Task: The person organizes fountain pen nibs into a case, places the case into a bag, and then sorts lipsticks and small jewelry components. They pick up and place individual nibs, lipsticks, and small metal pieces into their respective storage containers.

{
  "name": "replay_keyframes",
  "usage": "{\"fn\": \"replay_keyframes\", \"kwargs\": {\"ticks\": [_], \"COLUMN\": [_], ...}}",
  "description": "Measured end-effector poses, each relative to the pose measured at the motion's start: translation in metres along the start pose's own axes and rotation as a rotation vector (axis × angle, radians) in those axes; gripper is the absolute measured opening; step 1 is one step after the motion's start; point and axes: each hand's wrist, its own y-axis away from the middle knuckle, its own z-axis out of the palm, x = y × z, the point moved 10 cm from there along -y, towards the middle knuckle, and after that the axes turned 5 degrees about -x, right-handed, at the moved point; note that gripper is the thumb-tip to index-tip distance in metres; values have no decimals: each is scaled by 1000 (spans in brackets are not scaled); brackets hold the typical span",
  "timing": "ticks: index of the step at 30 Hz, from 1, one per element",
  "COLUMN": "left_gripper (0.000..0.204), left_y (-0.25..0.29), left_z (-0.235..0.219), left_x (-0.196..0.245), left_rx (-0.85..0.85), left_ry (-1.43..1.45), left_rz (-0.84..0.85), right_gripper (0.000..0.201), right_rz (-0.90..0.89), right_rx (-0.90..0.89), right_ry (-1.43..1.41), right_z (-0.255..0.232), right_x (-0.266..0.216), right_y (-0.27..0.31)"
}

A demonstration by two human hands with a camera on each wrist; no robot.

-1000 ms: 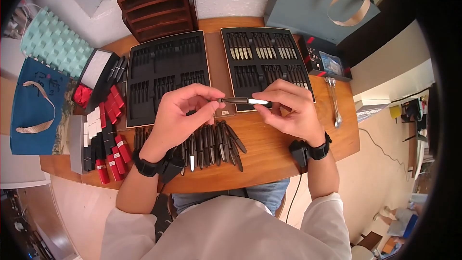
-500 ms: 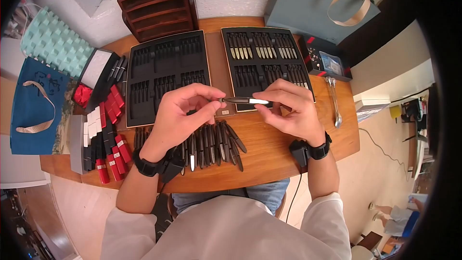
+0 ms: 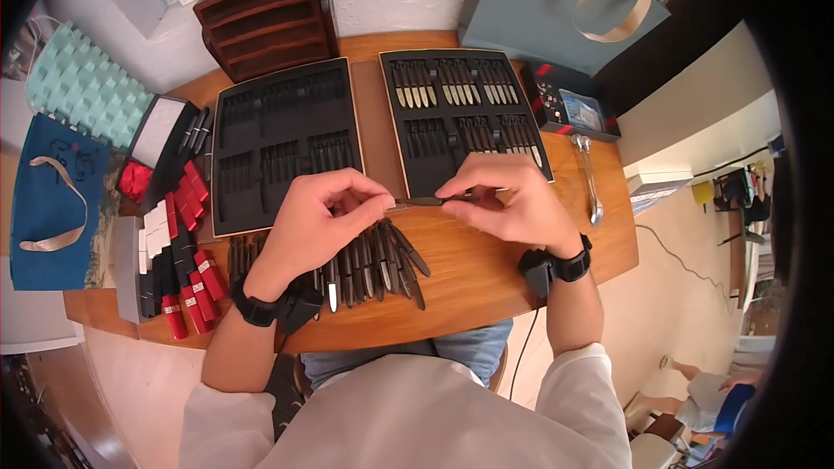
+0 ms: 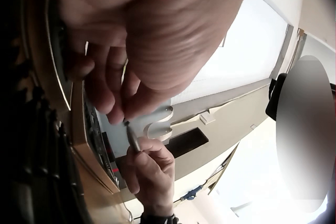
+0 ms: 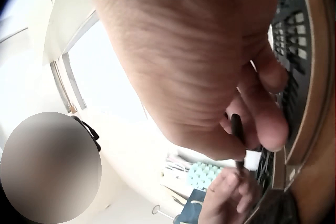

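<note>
In the head view, a slim dark knife-like piece (image 3: 423,201) with a tapered end lies level between both hands. My left hand (image 3: 323,215) pinches its tip between thumb and fingertips; the left wrist view shows this tip as narrow and grey. My right hand (image 3: 514,201) holds the other end, thumb below and fingers curled over, covering much of it. In the right wrist view the dark end of the piece pokes out beside the thumb. Several similar dark pieces (image 3: 382,265) lie in a row on the table below the hands, some with bright silver parts.
Behind the hands stand two slotted black trays: the left one (image 3: 248,137) holds dark pieces, the right one (image 3: 426,178) dark pieces with pale ends. Red, black and white small boxes (image 3: 178,234) crowd the left. Metal spoons (image 3: 589,182) lie right, near a small black box (image 3: 556,117).
The piece has turned, so its bright silver side no longer shows, and my hands have come closer together along it. The head view has shifted slightly.
</note>
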Motion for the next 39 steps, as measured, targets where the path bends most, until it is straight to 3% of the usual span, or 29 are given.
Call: {"fn": "replay_keyframes", "kwargs": {"ticks": [4,6,8,14,15,16,18,20,21,29,31,38,39], "left_gripper": [12,11,11,13,13,19,27,53,67,64,60,51,50], "left_y": [1,1,0,-8,-11,-12,-18,-23,-30,-79,-84,-85,-86], "left_z": [-4,-5,-6,-10,-7,1,17,41,49,84,90,102,105], "left_x": [5,6,5,10,15,33,49,64,58,55,57,66,66], "left_rx": [53,57,74,164,139,108,69,9,-94,-182,-161,-105,-98], "left_ry": [-121,-112,-100,-221,-238,-386,-527,-859,-847,-1048,-1185,-1240,-1249], "left_rz": [50,42,29,106,105,170,241,379,311,404,433,493,501], "right_gripper": [15,14,13,14,13,13,12,13,14,18,19,17,16], "right_rz": [105,126,123,14,103,117,-74,-45,-74,-53,-78,-17,67], "right_rx": [176,445,470,399,359,381,385,355,321,223,227,183,187], "right_ry": [110,271,318,581,573,568,580,564,600,583,574,459,403], "right_z": [-36,-64,-65,-38,-36,-36,-35,-37,-34,-30,-30,-35,-37], "right_x": [19,23,29,31,33,34,20,24,23,37,36,39,46], "right_y": [7,14,14,7,7,8,8,8,8,9,11,13,14]}}
